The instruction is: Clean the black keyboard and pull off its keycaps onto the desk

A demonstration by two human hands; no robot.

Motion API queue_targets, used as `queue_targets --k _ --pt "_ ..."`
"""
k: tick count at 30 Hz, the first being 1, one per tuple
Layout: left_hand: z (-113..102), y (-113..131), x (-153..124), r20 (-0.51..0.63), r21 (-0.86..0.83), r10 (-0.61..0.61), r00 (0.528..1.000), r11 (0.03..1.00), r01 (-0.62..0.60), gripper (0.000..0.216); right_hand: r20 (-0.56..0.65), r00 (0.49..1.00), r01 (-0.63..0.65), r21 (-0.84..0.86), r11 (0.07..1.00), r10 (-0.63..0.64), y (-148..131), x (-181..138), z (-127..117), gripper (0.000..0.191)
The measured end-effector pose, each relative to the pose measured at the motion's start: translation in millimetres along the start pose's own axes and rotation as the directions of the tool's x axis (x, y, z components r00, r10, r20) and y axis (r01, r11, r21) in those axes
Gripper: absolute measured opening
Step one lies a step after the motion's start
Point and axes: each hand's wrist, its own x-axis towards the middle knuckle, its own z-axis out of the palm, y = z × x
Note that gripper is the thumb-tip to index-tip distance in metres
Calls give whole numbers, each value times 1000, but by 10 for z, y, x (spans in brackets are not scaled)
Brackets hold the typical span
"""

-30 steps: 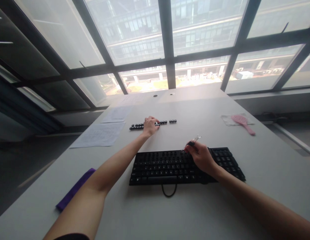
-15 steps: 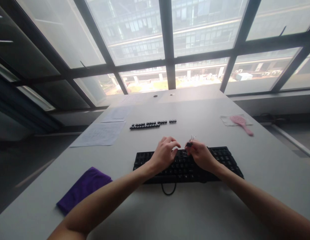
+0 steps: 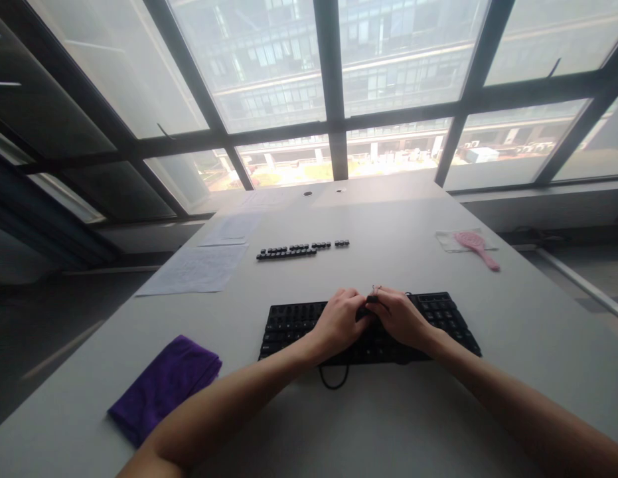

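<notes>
A black keyboard (image 3: 293, 326) lies in front of me on the white table, and several of its upper-row keys appear to be off. My right hand (image 3: 401, 318) pinches a small keycap puller (image 3: 372, 299) with a black middle and thin wire ends, held over the upper middle of the keyboard. My left hand (image 3: 341, 318) meets it there, its thumb and index finger closed around the puller's lower end. The fingers hide that end and the keys beneath it. Beyond the keyboard, loose black keycaps (image 3: 289, 252) stand in two rows.
A folded purple cloth (image 3: 164, 388) lies at the left, near my left forearm. Paper sheets (image 3: 194, 269) lie along the left table edge. On the right, a pink hairbrush (image 3: 475, 247) rests on a pale packet. The keyboard cable (image 3: 334, 386) loops out at its near edge.
My left hand has moved right and closed at the keycap puller. My right hand has lowered the puller slightly towards the keys. The view has shifted a little.
</notes>
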Motion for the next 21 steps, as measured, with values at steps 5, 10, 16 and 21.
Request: queue_targets --k 5,10,16,21 --pt "93 -40 27 -60 -8 -14 998 1000 13 7 -32 999 -6 74 997 9 20 -18 -9 20" --pt "127 -11 -12 -103 23 59 993 998 -57 9 -107 994 14 82 997 -5 45 -23 -9 18" --pt "127 -9 -46 -196 -77 80 977 992 -96 10 -171 985 5 12 1000 -3 5 -24 18 20" --pt "146 -39 -67 -268 -103 78 960 989 -109 13 -153 986 -74 3 997 73 -6 -20 23 19"
